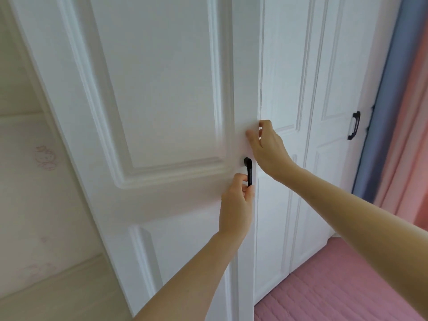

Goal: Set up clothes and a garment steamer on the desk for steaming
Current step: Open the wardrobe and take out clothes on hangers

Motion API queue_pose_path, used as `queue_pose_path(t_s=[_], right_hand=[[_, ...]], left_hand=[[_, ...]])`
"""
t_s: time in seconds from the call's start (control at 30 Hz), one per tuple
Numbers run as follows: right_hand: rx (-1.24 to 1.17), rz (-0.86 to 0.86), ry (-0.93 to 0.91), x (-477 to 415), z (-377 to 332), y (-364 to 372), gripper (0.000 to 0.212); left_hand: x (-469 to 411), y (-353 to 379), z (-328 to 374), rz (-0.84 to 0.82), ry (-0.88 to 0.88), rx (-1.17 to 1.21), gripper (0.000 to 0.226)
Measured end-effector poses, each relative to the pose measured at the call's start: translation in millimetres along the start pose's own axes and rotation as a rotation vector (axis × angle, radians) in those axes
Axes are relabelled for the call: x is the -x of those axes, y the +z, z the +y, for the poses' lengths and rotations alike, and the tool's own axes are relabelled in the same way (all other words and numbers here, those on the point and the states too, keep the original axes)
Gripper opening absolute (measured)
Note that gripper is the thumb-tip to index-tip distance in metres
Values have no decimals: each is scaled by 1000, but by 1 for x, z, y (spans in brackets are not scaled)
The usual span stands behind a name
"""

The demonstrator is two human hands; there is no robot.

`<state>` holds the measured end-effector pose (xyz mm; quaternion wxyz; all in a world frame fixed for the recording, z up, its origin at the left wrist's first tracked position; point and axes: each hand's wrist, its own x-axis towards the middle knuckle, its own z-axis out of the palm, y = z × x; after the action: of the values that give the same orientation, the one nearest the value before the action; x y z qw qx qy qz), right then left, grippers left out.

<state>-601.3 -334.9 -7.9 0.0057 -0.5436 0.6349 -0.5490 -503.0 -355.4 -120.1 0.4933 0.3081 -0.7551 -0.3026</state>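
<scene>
Your left hand curls its fingers round the black metal pull handle of the white panelled wardrobe door; your right hand, at one o'clock, hooks the door's edge, likely to swing it. Clothes and steamer aren't visible; presumably they're inside.

door handle: lower end hidden by left hand fingers
right hand: fingertips hidden behind wardrobe door edge
wardrobe door: top, bottom cut off; motion-blurred
wardrobe interior: hidden
</scene>
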Motion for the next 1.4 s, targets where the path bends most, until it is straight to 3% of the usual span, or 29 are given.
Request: queue_pose_path(t_s=[0.7, 1.2, 1.4], right_hand=[[111, 89, -131, 188, -112, -59, 17], [135, -114, -294, 291, -215, -20, 14], [48, -283, -402, 300, -234, 4, 31]], left_hand=[[182, -107, 82, -16, 79, 71, 8], [273, -233, 95, 104, 47, 7, 14], [291, -270, 100, 140, -23, 17, 28]])
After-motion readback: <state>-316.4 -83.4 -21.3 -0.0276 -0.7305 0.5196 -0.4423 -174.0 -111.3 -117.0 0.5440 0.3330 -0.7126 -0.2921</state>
